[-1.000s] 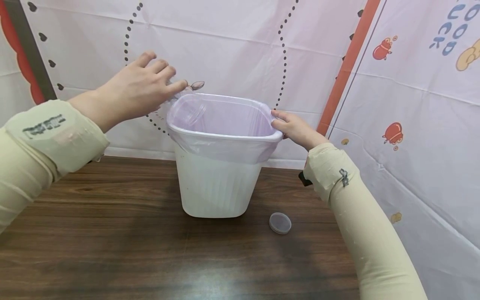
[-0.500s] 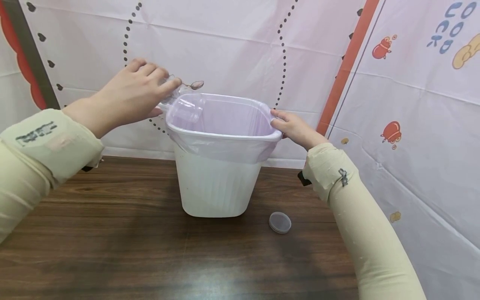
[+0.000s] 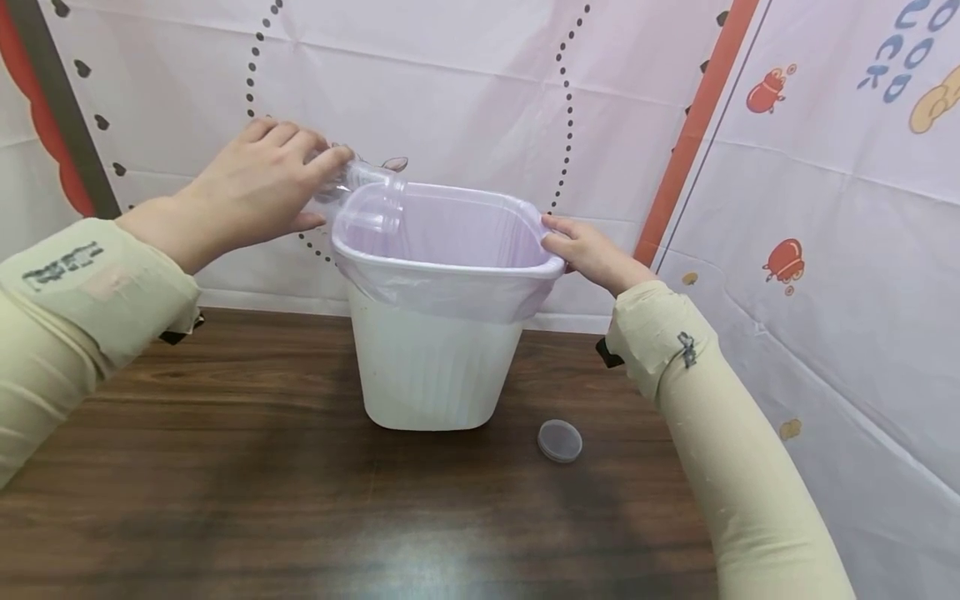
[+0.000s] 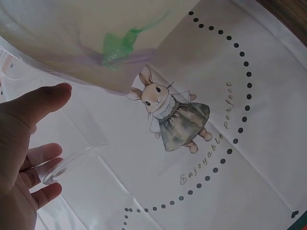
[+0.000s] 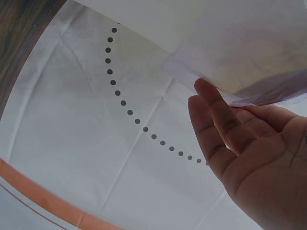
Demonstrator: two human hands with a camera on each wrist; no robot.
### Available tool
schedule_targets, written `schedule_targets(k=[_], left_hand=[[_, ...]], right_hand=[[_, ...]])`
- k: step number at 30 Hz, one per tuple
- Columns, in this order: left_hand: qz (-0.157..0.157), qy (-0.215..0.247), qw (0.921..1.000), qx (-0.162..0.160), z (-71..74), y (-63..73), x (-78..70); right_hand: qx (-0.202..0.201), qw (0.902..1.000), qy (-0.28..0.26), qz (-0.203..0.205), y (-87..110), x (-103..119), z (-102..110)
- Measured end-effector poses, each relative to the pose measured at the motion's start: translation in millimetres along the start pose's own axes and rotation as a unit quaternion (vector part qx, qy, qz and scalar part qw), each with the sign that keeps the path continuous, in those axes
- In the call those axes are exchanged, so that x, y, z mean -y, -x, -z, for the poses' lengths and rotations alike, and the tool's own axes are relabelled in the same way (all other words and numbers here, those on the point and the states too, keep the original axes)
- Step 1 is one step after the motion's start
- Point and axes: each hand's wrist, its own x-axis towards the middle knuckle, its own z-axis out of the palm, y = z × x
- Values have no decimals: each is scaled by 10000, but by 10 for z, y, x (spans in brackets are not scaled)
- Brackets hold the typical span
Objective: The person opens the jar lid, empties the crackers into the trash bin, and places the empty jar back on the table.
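Note:
My left hand [image 3: 258, 187] grips a clear plastic jar [image 3: 378, 200], tipped on its side so that its mouth reaches over the left rim of a white trash bin [image 3: 435, 367]. A thin, see-through lilac bag [image 3: 465, 293] lines the bin and folds down over its rim. In the left wrist view, the jar's clear base edge [image 4: 67, 165] shows beside my fingers. At the bin's right rim, my right hand [image 3: 592, 254] holds the edge through the bag. Its outer fingers stretch along the outside in the right wrist view. A round clear lid [image 3: 559, 441] lies flat on the table.
The bin stands on a dark wood-grain table [image 3: 225, 467], close to a printed white cloth [image 3: 450, 75] hung behind it. Another patterned cloth [image 3: 847, 333] hangs along the right side. A green strip [image 4: 120, 45] shows by the bag in the left wrist view.
My left hand has come lower and slightly left, turning the jar so its mouth now points more sideways into the bin. My right hand keeps its place on the rim.

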Motion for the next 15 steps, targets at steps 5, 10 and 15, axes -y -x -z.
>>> schedule_targets(k=[5, 10, 15], left_hand=[[37, 88, 9999, -45, -34, -14, 49], [145, 231, 9996, -35, -76, -19, 85], [240, 316, 9992, -98, -142, -4, 109]], right_hand=[[-54, 10000, -16, -29, -31, 1, 11], [-78, 9999, 3, -76, -58, 1, 12], [-82, 9999, 51, -129, -82, 2, -4]])
